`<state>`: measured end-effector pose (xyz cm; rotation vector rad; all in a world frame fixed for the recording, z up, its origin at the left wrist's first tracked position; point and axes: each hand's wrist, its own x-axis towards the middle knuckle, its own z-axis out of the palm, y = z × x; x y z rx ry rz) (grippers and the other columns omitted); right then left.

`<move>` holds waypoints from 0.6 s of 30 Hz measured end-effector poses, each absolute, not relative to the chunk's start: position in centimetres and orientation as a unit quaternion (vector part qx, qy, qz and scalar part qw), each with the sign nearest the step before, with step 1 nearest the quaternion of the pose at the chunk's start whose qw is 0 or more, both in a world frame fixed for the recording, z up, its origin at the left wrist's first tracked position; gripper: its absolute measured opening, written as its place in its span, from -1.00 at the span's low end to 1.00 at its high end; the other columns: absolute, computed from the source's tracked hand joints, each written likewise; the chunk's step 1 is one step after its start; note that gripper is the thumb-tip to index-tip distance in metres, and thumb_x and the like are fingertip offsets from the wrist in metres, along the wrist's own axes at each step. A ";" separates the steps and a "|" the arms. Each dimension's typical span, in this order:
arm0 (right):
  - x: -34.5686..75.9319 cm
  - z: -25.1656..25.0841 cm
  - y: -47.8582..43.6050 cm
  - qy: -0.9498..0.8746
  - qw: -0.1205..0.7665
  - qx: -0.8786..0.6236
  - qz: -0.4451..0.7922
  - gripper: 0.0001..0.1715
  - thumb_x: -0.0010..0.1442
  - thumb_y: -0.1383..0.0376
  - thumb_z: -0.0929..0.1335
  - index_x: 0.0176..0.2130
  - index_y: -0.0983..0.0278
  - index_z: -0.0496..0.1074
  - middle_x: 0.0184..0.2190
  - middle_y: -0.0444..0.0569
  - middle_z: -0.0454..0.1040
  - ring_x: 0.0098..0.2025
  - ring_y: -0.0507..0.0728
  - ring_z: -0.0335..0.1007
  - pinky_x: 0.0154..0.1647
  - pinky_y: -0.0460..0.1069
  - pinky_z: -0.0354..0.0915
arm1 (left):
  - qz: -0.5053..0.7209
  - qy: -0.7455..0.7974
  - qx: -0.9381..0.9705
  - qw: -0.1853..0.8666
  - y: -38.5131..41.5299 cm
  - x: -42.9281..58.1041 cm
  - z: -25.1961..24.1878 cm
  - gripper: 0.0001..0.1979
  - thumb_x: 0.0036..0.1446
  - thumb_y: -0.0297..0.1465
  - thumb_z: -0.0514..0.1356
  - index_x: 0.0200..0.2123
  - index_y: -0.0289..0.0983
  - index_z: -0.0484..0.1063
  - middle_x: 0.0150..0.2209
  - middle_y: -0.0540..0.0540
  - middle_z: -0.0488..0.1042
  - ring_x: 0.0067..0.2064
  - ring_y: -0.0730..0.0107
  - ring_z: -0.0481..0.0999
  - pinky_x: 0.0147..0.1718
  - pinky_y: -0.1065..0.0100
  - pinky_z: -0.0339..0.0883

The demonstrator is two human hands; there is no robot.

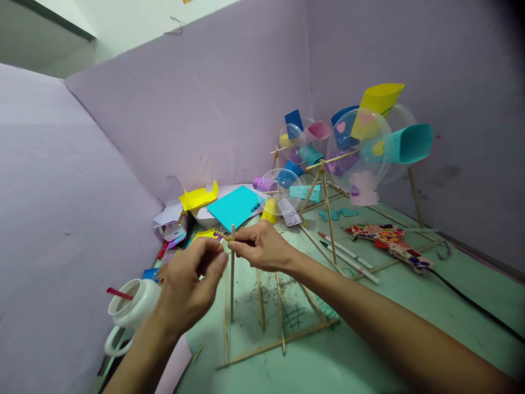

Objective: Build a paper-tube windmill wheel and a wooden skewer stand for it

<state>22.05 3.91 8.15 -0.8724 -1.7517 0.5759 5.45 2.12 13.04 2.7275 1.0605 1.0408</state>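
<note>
My right hand (260, 246) pinches the upper part of a thin wooden stick (232, 290) that stands close to upright. A shorter stick piece (221, 236) crosses it at the fingertips; how the two join is hidden by the fingers. Just left of that crossing, my left hand (191, 287) is closed, thumb and fingers curled together. Whatever it may hold is too small to make out. Below the hands, several more sticks lie or lean on the green tabletop, among them a long wooden stick (279, 343) along the near side.
Wheels of clear discs and coloured paper cups (369, 142) sit on a stick stand (326, 202) at the right. Nearby lie a patterned glue gun (389, 246) with a black cord and marker pens (348, 261). A white mug (135, 303) stands left; turquoise paper (238, 207) lies behind.
</note>
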 end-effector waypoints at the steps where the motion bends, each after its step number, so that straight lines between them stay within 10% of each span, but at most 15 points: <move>1: 22.1 8.1 3.9 -0.731 0.525 -0.365 0.239 -0.64 0.10 0.32 0.27 -0.68 0.34 0.22 -0.70 -0.23 0.02 -0.60 -0.10 -0.04 -0.59 -0.15 -0.11 | 0.353 0.401 0.844 0.052 1.9 6.1 13.5 -0.89 0.09 -0.39 0.11 -0.47 -0.26 0.33 -0.61 0.07 0.30 -0.60 0.54 0.26 -0.63 0.46 0.13; 11: 22.1 7.9 3.2 -0.723 0.556 -0.352 0.209 -0.67 -0.11 0.41 0.26 -0.75 0.29 0.04 -0.75 -0.24 -0.05 -0.65 -0.10 -0.08 -0.62 -0.13 -0.13 | 0.260 0.607 0.733 -0.166 1.8 14.0 16.8 -0.79 0.03 -0.41 0.04 -0.41 -0.28 0.48 -0.50 -0.16 0.48 -0.41 0.17 0.46 -0.53 0.31 0.05; 18: 22.1 7.6 3.8 -0.711 0.528 -0.404 0.230 -0.75 -0.21 0.40 0.33 -0.74 0.31 0.15 -0.71 -0.13 0.20 -0.51 0.02 0.14 -0.56 -0.10 0.02 | 0.146 0.449 0.827 -0.304 1.6 14.2 15.6 -0.78 -0.07 -0.57 0.03 -0.42 -0.27 0.44 -0.58 -0.11 0.42 -0.53 0.23 0.44 -0.61 0.34 -0.13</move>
